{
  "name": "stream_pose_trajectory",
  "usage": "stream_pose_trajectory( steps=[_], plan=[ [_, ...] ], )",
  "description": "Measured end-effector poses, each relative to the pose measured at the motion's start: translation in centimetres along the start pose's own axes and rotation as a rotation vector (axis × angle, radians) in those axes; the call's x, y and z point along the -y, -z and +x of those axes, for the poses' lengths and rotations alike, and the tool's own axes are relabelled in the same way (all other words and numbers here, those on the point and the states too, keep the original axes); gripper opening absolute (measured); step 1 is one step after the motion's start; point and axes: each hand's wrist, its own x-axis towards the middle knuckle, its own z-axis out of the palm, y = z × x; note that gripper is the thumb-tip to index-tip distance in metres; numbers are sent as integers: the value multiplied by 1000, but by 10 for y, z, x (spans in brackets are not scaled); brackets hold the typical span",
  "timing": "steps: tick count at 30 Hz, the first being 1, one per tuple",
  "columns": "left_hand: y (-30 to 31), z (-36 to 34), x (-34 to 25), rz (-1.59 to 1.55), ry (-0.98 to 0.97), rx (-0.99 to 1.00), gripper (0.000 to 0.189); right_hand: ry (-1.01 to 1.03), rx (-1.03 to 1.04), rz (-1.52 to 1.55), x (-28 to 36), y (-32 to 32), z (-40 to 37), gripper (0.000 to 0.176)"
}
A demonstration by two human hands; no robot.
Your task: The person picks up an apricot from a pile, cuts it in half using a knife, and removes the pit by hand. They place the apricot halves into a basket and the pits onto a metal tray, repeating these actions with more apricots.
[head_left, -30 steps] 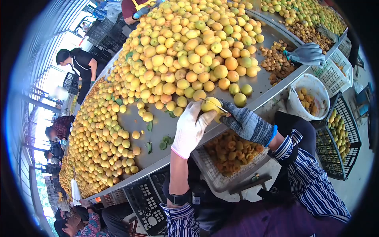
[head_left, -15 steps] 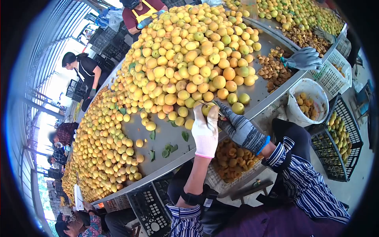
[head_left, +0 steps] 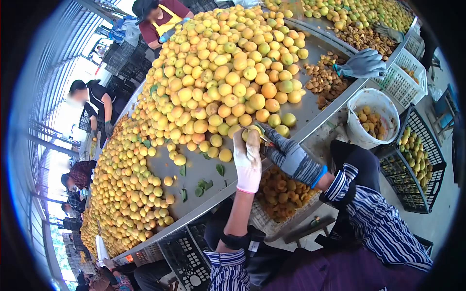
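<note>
**One yellow fruit held between two gloved hands at the counter's near side**

The left hand, in a white glove, has its fingers clamped on the fruit. They grip it from the near left, which probably steadies it and leaves the right side open to the other hand. The right hand, in a grey glove, has its fingers closed on what looks like a small knife; the blade sits right against the fruit, though its exact contact is too small to tell. Holding the two hands this close likely gives better control.

The fruit is just in front of the big pile of whole fruit, so the pile is within short reach. Below the hands, near the person, a pale crate carries orange fruit pieces, a spot that would suit pieces dropped straight down.

To the right, brown pieces lie heaped apart from the whole fruit, perhaps to keep the two from mixing. A loose grey glove rests by the counter's edge, and a white bucket and a black crate stand beyond it, off the working surface.
</note>
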Motion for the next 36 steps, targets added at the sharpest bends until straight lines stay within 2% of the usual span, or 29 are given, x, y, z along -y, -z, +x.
stream_pose_trajectory(
  steps=[1, 2, 5, 6, 7, 9, 11, 13, 14, 16, 17, 18, 20, 23, 25, 26, 27, 28, 29, 30, 31, 33, 34, 35, 36],
  plan=[
    [-5, -1, 1, -142, 164, -18, 42, 125, -91, -265, -1, -1, -1, 62],
    [-9, -1, -9, -166, 117, -57, 46, 70, -86, -311, 5, -1, -2, 67],
    [-14, 0, -15, -147, 79, -135, 46, -35, -4, -345, 28, 6, 0, 65],
    [-9, 2, -20, 29, 44, -113, 40, 9, -8, -298, 24, 7, 0, 64],
    [-6, 4, -23, 31, 41, -112, 40, 11, -10, -296, 21, 8, 1, 64],
    [-2, 7, -27, 176, -147, -66, 35, 206, -10, -46, 16, 11, 4, 61],
    [-1, 9, -30, 168, -137, -87, 32, 146, 58, 73, 16, 15, 5, 58],
    [-2, 7, -29, 160, -117, -107, 29, 215, 63, 82, 14, 17, 5, 57],
    [-2, 7, -28, 218, -220, -115, 28, 212, 64, 83, 15, 17, 3, 57],
    [-2, 9, -21, 350, -418, -155, 29, -32, 124, 218, 25, 21, 0, 56],
    [-2, 9, -22, 347, -421, -149, 29, -154, 151, 286, 31, 24, -1, 56],
    [-2, 8, -23, 301, -345, -129, 29, -257, 187, 412, 38, 27, -2, 56],
    [-3, 5, -27, 185, -202, -93, 30, -288, 190, 532, 32, 27, -5, 56],
    [-4, 4, -29, 90, -117, -41, 32, -353, 162, 694, 25, 31, -1, 54],
    [-5, 18, 16, 438, -739, -191, 35, -506, 222, 780, 25, 40, 2, 38],
    [7, 19, 1, -272, -123, 73, 37, -540, 190, 969, 22, 40, 3, 25],
    [16, 19, -14, -951, 526, 333, 39, -538, 186, 968, 15, 43, 4, 25],
    [16, 22, -14, -1201, 598, 374, 47, -568, 370, 1229, 9, 46, 4, 29],
    [19, 26, -6, -1450, 584, 459, 52, -593, 568, 1484, 6, 49, 5, 37],
    [18, 29, 1, -1520, 553, 501, 53, -577, 452, 1452, 6, 47, 5, 45],
    [20, 31, 6, -1586, 521, 543, 54, -579, 465, 1448, 7, 49, 6, 45],
    [23, 31, 5, -1517, 598, 441, 52, -536, 750, 1431, 15, 55, 9, 35],
    [26, 30, 1, -1383, 789, 141, 53, -468, 511, 1237, 32, 58, 1, 21],
    [31, 30, 4, -1388, 778, 123, 53, -473, 529, 1230, 30, 59, -1, 21],
    [35, 31, 10, -1343, 718, 141, 52, -449, 600, 814, 24, 64, -5, 30]
  ],
)
